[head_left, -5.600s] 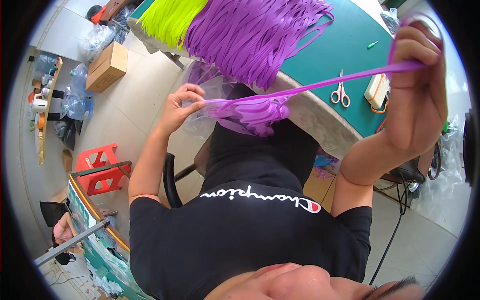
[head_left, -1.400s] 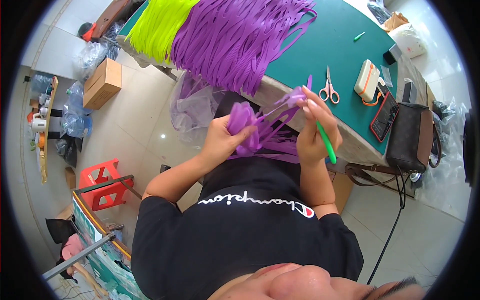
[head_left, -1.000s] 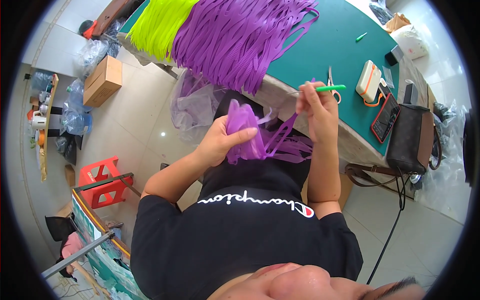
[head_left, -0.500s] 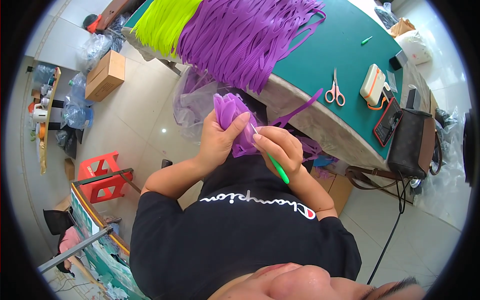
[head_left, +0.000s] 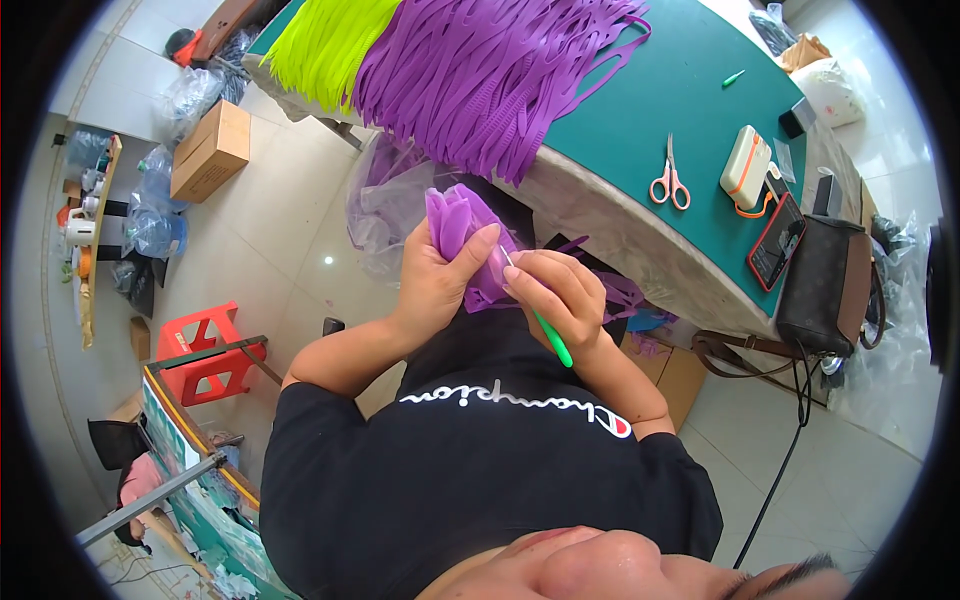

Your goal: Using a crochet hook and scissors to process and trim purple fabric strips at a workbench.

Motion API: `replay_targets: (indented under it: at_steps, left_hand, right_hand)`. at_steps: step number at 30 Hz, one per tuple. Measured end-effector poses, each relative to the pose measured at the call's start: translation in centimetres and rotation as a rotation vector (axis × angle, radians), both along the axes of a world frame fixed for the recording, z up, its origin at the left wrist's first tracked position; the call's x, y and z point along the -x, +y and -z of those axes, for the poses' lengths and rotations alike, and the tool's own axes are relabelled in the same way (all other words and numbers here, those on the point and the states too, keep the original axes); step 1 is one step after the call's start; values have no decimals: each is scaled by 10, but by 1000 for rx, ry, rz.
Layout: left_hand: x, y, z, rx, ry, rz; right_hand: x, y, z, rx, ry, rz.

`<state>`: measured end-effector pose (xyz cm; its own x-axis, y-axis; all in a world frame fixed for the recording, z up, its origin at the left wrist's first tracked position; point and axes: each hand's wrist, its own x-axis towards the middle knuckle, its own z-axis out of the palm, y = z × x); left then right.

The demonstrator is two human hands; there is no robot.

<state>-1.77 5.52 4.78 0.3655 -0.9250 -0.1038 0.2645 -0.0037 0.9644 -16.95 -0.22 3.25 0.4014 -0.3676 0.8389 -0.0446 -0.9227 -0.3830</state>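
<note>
strips of soft purple stuff (head_left: 453, 222) sit in a bunch in the left hand (head_left: 432, 275), with its thumb pressed on the front. the right hand (head_left: 560, 295) is just beside it, and its thumb and fingers pinch a thin tool with a green handle (head_left: 553, 340). the tip is right at the bunch, but it is too small to tell if it goes in. some loose purple ends (head_left: 620, 291) hang to the right of the right hand. ahead of both hands, the green worktop (head_left: 620, 130) has a big purple pile (head_left: 480, 80) on it, next to a yellow-green pile (head_left: 325, 50). ahead and to the right of the hands lie scissors (head_left: 670, 185) with pink handles, a cream case (head_left: 747, 167) and a red-edged phone (head_left: 777, 240). well off to the left of the hands stands a red stool (head_left: 205, 350).
</note>
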Motion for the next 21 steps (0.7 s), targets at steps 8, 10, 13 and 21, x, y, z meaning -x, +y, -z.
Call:
replay_targets:
  at_steps: [8, 10, 13, 21]
  left_hand:
    - [1, 3, -7, 43, -349, -18]
    - [-1, 1, -4, 36, -382, -6]
    - [-7, -4, 1, 20, -283, -20]
    - [-13, -5, -4, -35, -61, 245]
  right_hand:
    - [3, 6, -20, -175, 247, 156]
    - [9, 2, -19, -381, 317, 21]
    - [23, 0, -21, -750, 41, -144]
    - [3, -13, -1, -1179, -205, -410]
